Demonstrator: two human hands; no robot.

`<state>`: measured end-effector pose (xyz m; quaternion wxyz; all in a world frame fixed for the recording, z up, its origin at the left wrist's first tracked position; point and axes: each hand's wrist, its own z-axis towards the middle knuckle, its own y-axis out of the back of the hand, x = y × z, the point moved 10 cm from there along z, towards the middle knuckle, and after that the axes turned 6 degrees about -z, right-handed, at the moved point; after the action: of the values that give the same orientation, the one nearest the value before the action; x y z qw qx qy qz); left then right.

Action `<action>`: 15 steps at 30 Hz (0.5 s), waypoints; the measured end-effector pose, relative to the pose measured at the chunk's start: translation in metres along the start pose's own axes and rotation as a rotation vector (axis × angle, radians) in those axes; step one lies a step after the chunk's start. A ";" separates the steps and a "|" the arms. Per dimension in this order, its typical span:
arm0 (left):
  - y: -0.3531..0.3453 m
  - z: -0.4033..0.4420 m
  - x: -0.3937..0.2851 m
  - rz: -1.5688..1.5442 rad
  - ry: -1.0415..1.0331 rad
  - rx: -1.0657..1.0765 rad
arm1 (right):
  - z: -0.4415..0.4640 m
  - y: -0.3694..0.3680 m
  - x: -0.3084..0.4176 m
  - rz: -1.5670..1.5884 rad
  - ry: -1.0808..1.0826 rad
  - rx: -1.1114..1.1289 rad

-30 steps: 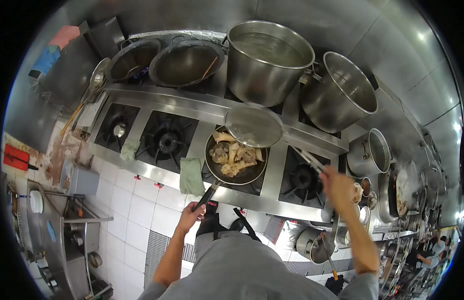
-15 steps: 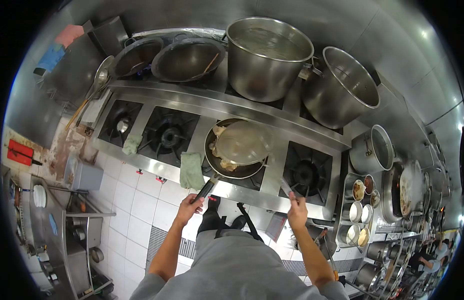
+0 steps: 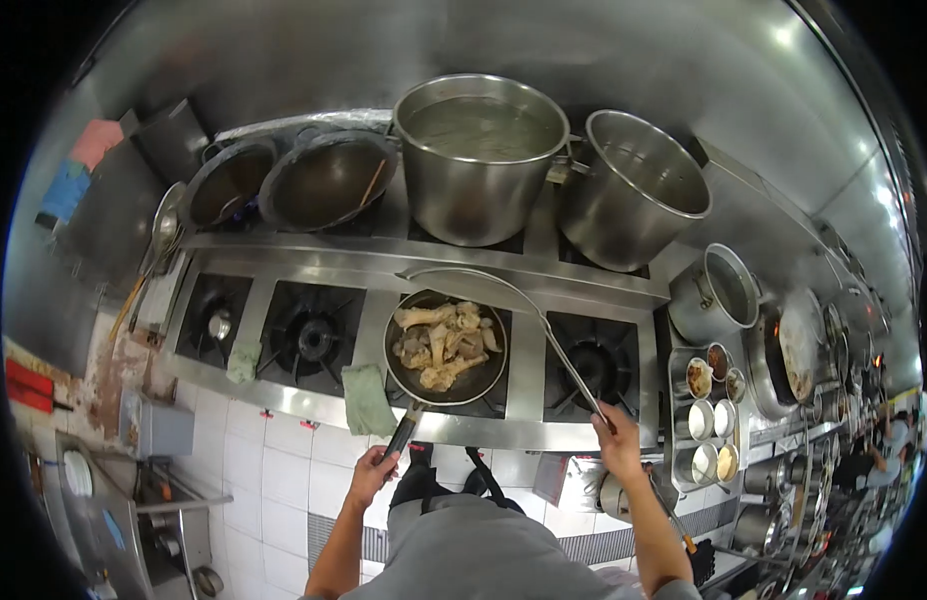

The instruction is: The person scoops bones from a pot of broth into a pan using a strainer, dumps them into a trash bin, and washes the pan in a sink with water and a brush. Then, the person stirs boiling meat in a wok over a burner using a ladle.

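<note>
My left hand (image 3: pixel 375 470) is closed round the black handle of a frying pan (image 3: pixel 394 385) on a burner at the centre. Pale chunks of meat or bone (image 3: pixel 444 342) lie in the pan. My right hand (image 3: pixel 617 436) grips the end of a long-handled strainer (image 3: pixel 469 286), whose round head is tilted nearly edge-on above the pan's back rim. A green cloth (image 3: pixel 368 400) hangs over the stove's front edge, left of the pan.
Two large pots (image 3: pixel 481 190) (image 3: pixel 624 200) and two woks (image 3: pixel 329 185) (image 3: pixel 232 185) stand on the back row. Bare burners (image 3: pixel 314 338) (image 3: pixel 592 368) flank the pan. At the right are a tray of small containers (image 3: pixel 683 425) and a smaller pot (image 3: pixel 714 300). People (image 3: pixel 889 445) stand far right.
The strainer has lifted off the pan and tilted up, uncovering the food. My right hand has shifted slightly right. My left hand still holds the pan handle, and the camera view has shifted.
</note>
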<state>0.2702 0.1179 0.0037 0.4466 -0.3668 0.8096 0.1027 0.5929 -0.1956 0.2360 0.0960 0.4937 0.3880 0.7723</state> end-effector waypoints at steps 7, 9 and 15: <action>0.034 0.020 0.022 -0.166 0.048 -0.008 | -0.003 -0.030 -0.011 0.036 -0.179 0.183; 0.062 0.032 0.051 -0.126 0.126 0.008 | 0.001 -0.027 0.011 -0.043 -0.153 0.183; 0.119 0.065 0.121 0.371 0.232 0.468 | 0.008 -0.021 0.047 0.048 -0.303 0.282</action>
<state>0.1906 0.1737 -0.1503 0.3972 -0.1094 0.9098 -0.0493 0.5714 -0.1517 0.2554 0.0648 0.6217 0.4617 0.6294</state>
